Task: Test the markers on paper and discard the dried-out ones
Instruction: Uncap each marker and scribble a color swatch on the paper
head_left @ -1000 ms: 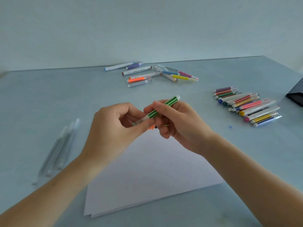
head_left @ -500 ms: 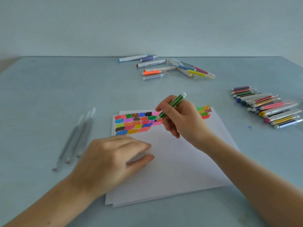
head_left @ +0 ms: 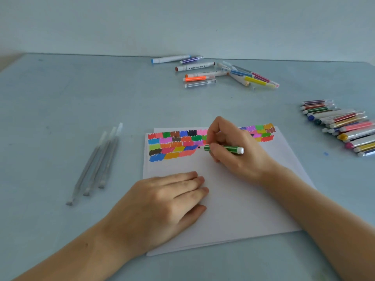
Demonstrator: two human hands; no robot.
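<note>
A white paper stack (head_left: 233, 199) lies in front of me, its top part filled with rows of coloured test patches (head_left: 172, 146). My right hand (head_left: 235, 151) grips a green striped marker (head_left: 225, 148), uncapped, with its dark tip touching the paper just right of the patches. My left hand (head_left: 162, 205) rests flat on the sheet's lower left part, fingers nearly straight. Whether it covers the marker's cap cannot be seen.
A loose group of markers (head_left: 215, 73) lies at the far middle of the blue-grey table (head_left: 81, 94). A tidy row of markers (head_left: 343, 126) sits at the right. Three clear grey pens (head_left: 97, 165) lie left of the paper.
My hands parted from pulling the marker apart. The left hand went down flat onto the paper, and the right hand lowered the green marker until its tip met the sheet.
</note>
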